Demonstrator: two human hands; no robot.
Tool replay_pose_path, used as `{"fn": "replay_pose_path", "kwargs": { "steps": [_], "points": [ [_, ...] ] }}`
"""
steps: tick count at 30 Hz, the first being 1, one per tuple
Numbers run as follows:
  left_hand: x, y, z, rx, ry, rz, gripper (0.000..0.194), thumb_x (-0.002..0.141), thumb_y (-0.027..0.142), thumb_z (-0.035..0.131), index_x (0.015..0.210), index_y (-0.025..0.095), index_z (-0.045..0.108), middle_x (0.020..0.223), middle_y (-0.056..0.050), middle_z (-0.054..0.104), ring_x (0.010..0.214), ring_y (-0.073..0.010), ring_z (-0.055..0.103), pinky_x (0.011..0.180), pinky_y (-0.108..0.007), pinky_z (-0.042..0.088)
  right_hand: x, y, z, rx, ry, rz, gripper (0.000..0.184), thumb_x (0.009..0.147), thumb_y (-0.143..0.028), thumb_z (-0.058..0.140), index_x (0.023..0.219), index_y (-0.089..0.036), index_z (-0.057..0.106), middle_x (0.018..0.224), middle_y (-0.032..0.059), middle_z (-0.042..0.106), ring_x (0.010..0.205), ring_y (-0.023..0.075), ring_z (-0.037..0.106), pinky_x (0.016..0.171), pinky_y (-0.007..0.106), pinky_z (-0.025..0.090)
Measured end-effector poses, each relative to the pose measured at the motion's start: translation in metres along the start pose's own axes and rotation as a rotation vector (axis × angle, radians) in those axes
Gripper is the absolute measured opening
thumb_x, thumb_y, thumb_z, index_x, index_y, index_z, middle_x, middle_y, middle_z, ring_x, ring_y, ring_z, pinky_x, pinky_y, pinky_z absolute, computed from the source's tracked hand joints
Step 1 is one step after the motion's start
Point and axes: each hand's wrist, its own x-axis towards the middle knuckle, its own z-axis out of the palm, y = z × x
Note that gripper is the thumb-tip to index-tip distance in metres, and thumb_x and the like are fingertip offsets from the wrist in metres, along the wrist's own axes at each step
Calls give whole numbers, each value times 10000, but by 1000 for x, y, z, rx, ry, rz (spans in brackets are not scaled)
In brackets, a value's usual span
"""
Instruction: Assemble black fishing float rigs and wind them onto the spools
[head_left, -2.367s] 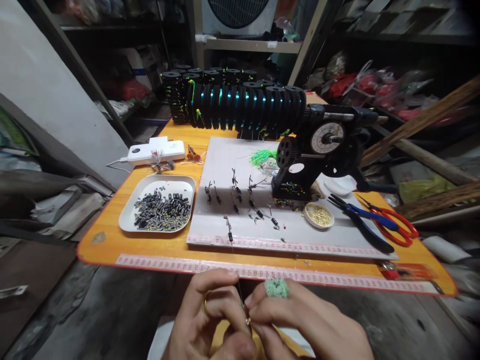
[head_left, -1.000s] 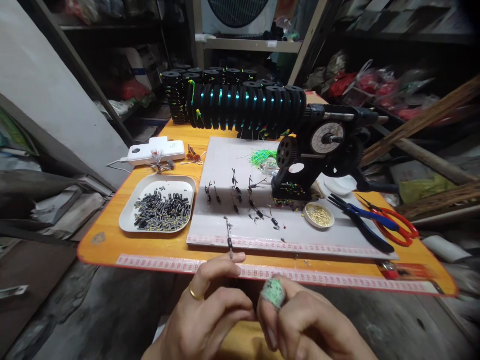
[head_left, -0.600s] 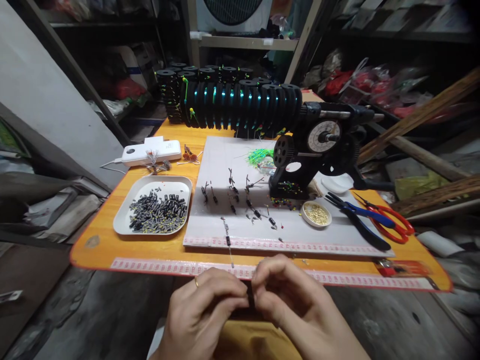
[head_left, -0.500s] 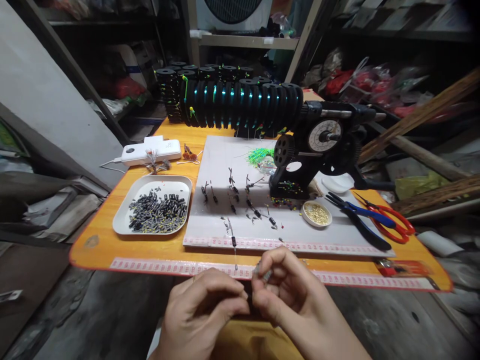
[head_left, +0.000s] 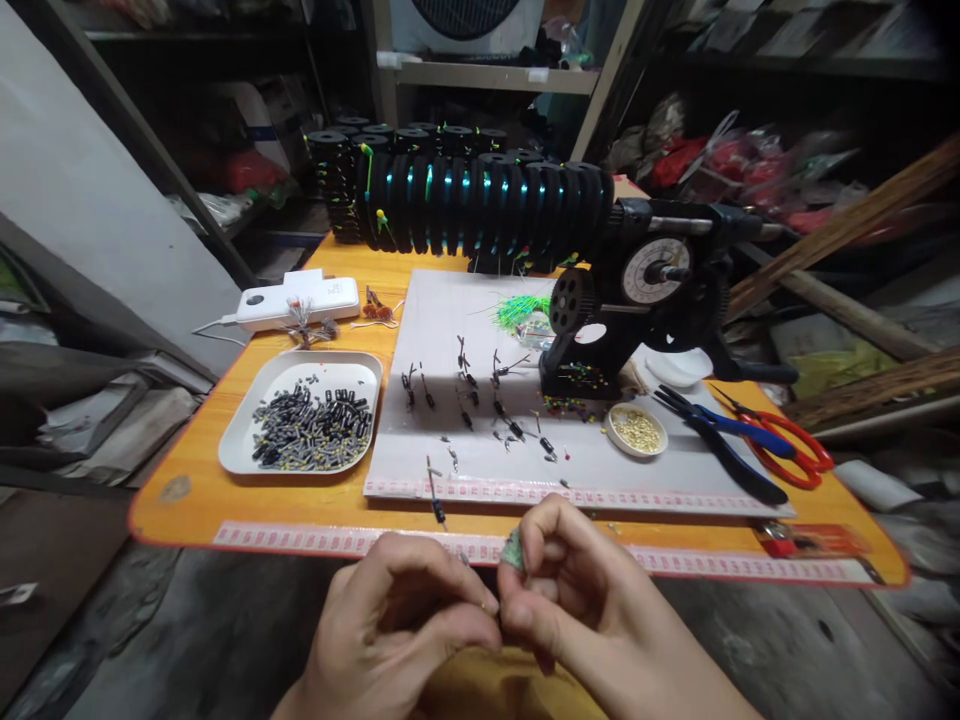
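My left hand (head_left: 401, 625) and my right hand (head_left: 585, 600) meet just below the near edge of the orange table (head_left: 195, 495), fingertips pinched together. A thin line with a small black sleeve (head_left: 435, 497) rises from my left fingers over the table edge. My right forefinger carries a green wrap (head_left: 514, 550). What sits between the pinched fingertips is too small to make out.
On the table lie a white tray of black sleeves (head_left: 304, 420), a grey mat (head_left: 480, 460) with several small rigs, a black winding machine (head_left: 637, 300), a row of black spools (head_left: 480, 205), a small dish of gold beads (head_left: 636, 430), pliers and red scissors (head_left: 787, 450), and a white charger (head_left: 296, 300).
The line with the black sleeve has swung left over the mat edge. My hands have stayed together at the table edge, and the view has shifted slightly.
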Motion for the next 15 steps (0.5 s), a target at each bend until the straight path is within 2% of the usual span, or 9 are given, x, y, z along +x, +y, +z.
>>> {"fn": "replay_pose_path", "kwargs": {
  "steps": [8, 15],
  "points": [
    [0, -1, -8, 67, -91, 55, 317, 770, 3, 685, 964, 240, 602, 819, 26, 716, 735, -112, 706, 687, -183, 582, 1, -2, 2, 18, -9, 6, 370, 812, -424, 698, 808, -202, 402, 724, -58, 490, 583, 52, 375, 524, 186, 271],
    [10, 3, -18, 401, -256, 232, 291, 816, 125, 675, 1058, 236, 558, 804, -33, 702, 671, -145, 676, 614, -226, 560, 3, -5, -5, -149, -41, -8, 312, 859, -406, 645, 811, -200, 416, 726, -49, 482, 595, 61, 424, 526, 179, 322]
  ]
}}
